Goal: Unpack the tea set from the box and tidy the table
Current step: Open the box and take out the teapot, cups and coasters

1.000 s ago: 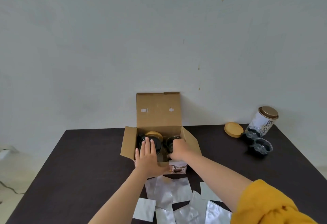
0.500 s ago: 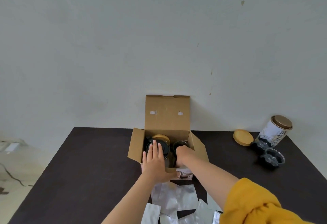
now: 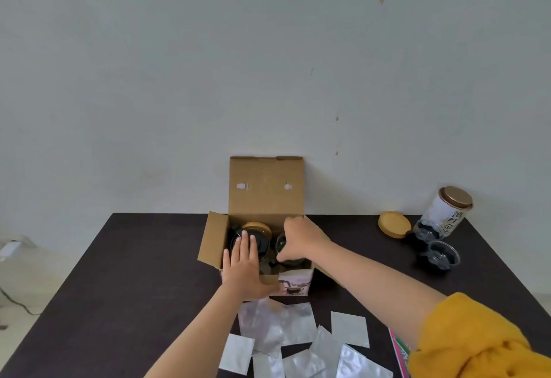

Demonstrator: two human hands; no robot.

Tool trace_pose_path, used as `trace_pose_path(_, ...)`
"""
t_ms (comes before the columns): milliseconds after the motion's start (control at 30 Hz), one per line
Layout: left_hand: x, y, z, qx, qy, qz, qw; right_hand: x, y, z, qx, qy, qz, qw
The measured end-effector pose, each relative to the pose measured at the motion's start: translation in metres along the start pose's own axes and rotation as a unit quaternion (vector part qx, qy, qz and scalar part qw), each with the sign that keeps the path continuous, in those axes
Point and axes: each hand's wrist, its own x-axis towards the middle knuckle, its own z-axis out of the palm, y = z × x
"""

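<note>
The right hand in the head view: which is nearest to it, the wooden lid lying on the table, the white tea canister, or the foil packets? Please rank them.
From the right hand:
1. Wooden lid, to its right on the table.
2. Foil packets, in front of the box, toward the person.
3. White tea canister, far right by the wall.

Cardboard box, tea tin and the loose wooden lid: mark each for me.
cardboard box [image 3: 266,186]: head view, on the raised back flap.
tea tin [image 3: 445,213]: head view, on its white printed side.
wooden lid [image 3: 394,224]: head view, on its flat top, left of the tin.
</note>
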Motion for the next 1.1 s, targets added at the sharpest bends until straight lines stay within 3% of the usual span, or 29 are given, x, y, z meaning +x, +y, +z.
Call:
trace_pose_path(267,-0.002,0.004,-0.006,0.018,-0.02,-0.019,0.999,-0.029,0.066,-0.015,0.121,0.085,0.048,0.988)
trace_pose_path(400,-0.004,0.023,-0.011,0.019,-0.009,-0.061,0.998,-0.048,0.12,-0.002,0.127,0.072,0.079,0.986)
trace_pose_path(667,0.005,0.072,-0.015,-0.028,-0.01,-0.207,0.978,-0.095,0.243,0.046,0.121,0.023,0.24,0.963)
trace_pose_path(867,0.008,0.077,-0.013,-0.024,-0.024,-0.231,0.972,-0.126,0.32,0.075,0.143,0.028,0.339,0.93)
trace_pose_path(1100,0.009,0.08,-0.01,-0.015,-0.011,-0.237,0.971,-0.135,0.359,0.088,0.179,0.046,0.356,0.916)
